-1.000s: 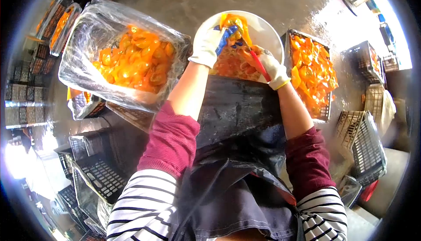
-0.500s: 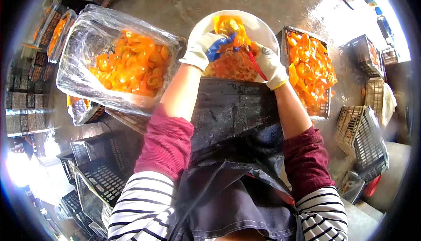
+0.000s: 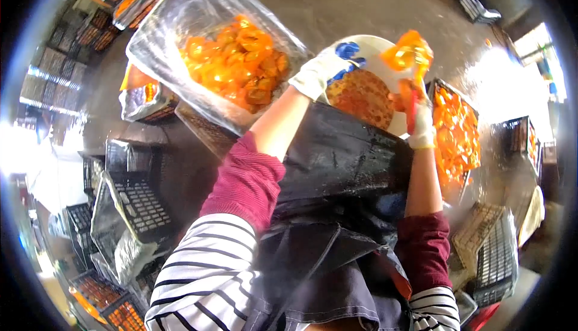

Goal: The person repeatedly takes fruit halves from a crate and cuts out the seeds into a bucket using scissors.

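My left hand point(image 3: 316, 75), in a white glove with blue fingers, reaches over the left rim of a white bucket point(image 3: 380, 43). Its fingers are apart and hold nothing. Reddish-orange liquid with small bits point(image 3: 361, 99) fills the bottom of the bucket. At the bucket's right side my right hand point(image 3: 421, 117), gloved in white and blurred, is closed around a red-handled tool point(image 3: 412, 111); the tool's working end cannot be made out. A limp, glossy orange film-like piece point(image 3: 410, 53) rises above that hand and seems held by it.
Left of the bucket, a plastic-lined crate point(image 3: 158, 48) holds shiny orange pieces point(image 3: 238, 60). To the right stands another crate full of orange film-like pieces point(image 3: 454, 135). Black plastic crates point(image 3: 141, 207) are at lower left, others point(image 3: 494, 253) at lower right. A black apron point(image 3: 343, 156) covers my lap.
My hands have separated. The right one has moved right with the tool and orange piece, out toward the bucket's right rim. The left has opened. The view has turned, shifting the crates.
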A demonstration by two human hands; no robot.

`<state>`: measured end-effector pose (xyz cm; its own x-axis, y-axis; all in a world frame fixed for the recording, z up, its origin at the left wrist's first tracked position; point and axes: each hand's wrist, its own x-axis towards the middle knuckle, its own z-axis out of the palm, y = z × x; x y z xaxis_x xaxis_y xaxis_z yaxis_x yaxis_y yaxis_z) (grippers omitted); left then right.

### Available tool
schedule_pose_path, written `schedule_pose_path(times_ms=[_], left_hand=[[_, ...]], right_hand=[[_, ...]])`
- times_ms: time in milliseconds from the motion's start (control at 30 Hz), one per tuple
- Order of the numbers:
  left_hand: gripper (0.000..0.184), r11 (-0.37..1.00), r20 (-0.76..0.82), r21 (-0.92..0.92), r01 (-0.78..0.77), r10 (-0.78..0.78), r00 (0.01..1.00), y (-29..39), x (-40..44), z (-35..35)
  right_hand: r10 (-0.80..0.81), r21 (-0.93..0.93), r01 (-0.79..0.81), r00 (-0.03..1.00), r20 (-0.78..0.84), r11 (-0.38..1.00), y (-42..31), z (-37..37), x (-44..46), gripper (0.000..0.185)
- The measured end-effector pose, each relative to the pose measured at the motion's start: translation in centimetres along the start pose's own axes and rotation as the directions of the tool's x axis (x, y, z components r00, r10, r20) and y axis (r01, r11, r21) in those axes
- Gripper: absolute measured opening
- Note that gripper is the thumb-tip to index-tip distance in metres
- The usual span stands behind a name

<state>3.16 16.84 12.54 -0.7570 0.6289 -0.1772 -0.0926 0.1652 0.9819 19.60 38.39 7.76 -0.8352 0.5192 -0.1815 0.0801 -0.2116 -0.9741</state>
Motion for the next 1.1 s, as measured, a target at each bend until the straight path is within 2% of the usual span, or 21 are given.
schedule_pose_path(times_ms=[33,67,100,133,167,200,233,300,367,400,467,500,600,633,667,733,833,900,1000,1067,1100], left_hand=[[0.03,0.997,-0.047,0.08,-0.007,0.011,0.999,-0.2,-0.2,-1.9],[0.027,0.871,0.001,0.451,-0.194,0.216,0.976,-2.2,0.5,-4.9],[0.026,0.582,0.05,0.754,-0.305,0.412,0.91,-4.2,1.1,-7.8],[0.026,0.459,0.061,0.858,-0.229,0.351,0.934,-3.6,-0.1,-10.6],[0.029,0.729,-0.157,0.677,-0.1,0.276,0.948,-5.1,-0.6,-13.4],[0.033,0.916,-0.338,0.402,0.012,0.136,0.931,-6.7,-1.0,-16.4],[0.034,0.878,-0.417,0.46,0.13,0.085,0.905,-6.4,-2.0,-19.0],[0.036,0.77,-0.57,0.535,0.349,0.024,0.821,-6.4,-3.0,-24.1],[0.04,0.663,-0.674,0.581,0.472,0.066,0.736,-6.8,-3.7,-28.2],[0.044,0.621,-0.702,0.604,0.5,0.118,0.703,-6.7,-4.3,-29.7],[0.051,0.363,-0.701,0.691,0.625,0.127,0.701,-9.2,-3.9,-33.8],[0.06,0.32,-0.793,0.572,0.755,-0.018,0.609,-8.4,-4.1,-33.2],[0.065,0.104,-0.82,0.571,0.814,0.028,0.572,-9.0,-3.7,-31.4],[0.066,-0.018,-0.779,0.624,0.781,-0.089,0.62,-9.4,-3.1,-31.6],[0.067,-0.123,-0.725,0.685,0.718,-0.204,0.657,-9.7,-2.5,-31.7],[0.064,-0.039,-0.716,0.693,0.72,-0.153,0.681,-9.8,-2.6,-30.4],[0.062,0.168,-0.677,0.669,0.724,-0.263,0.687,-9.3,-3.5,-28.6],[0.064,0.151,-0.703,0.674,0.723,-0.168,0.691,-9.1,-4.6,-26.2],[0.07,0.19,-0.635,0.714,0.674,-0.231,0.738,-8.4,-5.2,-24.3],[0.072,0.242,-0.552,0.753,0.611,-0.272,0.788,-7.0,-5.8,-21.2],[0.073,0.211,-0.577,0.772,0.6,-0.164,0.8,-8.3,-6.0,-19.5]], right_hand=[[-0.018,-0.014,0.017,0.999,-0.042,1.0,-0.3,-0.5,-0.1,0.031],[-0.035,-0.03,0.033,0.996,-0.083,0.999,-0.6,-1.0,-0.1,0.032],[-0.098,-0.023,0.097,0.995,-0.028,0.995,-1.6,-1.4,-0.1,0.032],[-0.158,-0.013,0.158,0.987,0.026,0.987,-2.7,-1.4,-0.3,0.031],[-0.317,-0.01,0.317,0.947,-0.047,0.948,-2.8,-1.2,-0.3,0.032],[-0.272,0.271,0.287,0.958,-0.092,0.919,-2.4,-1.9,-0.1,0.034],[-0.225,0.53,0.263,0.965,-0.136,0.806,-2.1,-2.7,0.1,0.035],[-0.131,0.657,0.211,0.977,-0.17,0.723,-4.3,-1.7,-1.8,0.036],[-0.179,0.711,0.138,0.984,-0.017,0.69,-3.3,-3.0,-0.7,0.037],[-0.299,0.757,0.039,0.931,0.209,0.652,-1.5,-5.8,1.2,0.038],[-0.369,0.764,-0.063,0.848,0.381,0.642,-0.7,-6.5,1.9,0.04],[-0.323,0.749,-0.054,0.88,0.348,0.661,-1.7,-5.1,1.1,0.04],[-0.261,0.702,-0.098,0.885,0.385,0.705,-3.1,-2.8,2.5,0.045],[-0.112,0.716,-0.144,0.948,0.297,0.683,-3.7,-2.3,2.2,0.047],[-0.07,0.705,-0.123,0.969,0.239,0.699,-4.1,-1.4,2.2,0.049],[-0.043,0.672,-0.08,0.985,0.165,0.736,-4.8,0.3,2.1,0.052],[-0.139,0.598,0.055,0.986,0.095,0.8,-5.0,1.7,2.1,0.049],[-0.268,0.505,0.23,0.963,0.003,0.832,-3.8,1.8,2.0,0.043],[-0.272,0.464,0.237,0.962,0.011,0.854,-4.0,1.6,1.1,0.041],[-0.287,0.545,0.239,0.958,0.002,0.803,-3.8,1.4,0.8,0.041],[-0.258,0.603,0.117,0.954,0.153,0.789,-4.6,1.6,0.8,0.043]])
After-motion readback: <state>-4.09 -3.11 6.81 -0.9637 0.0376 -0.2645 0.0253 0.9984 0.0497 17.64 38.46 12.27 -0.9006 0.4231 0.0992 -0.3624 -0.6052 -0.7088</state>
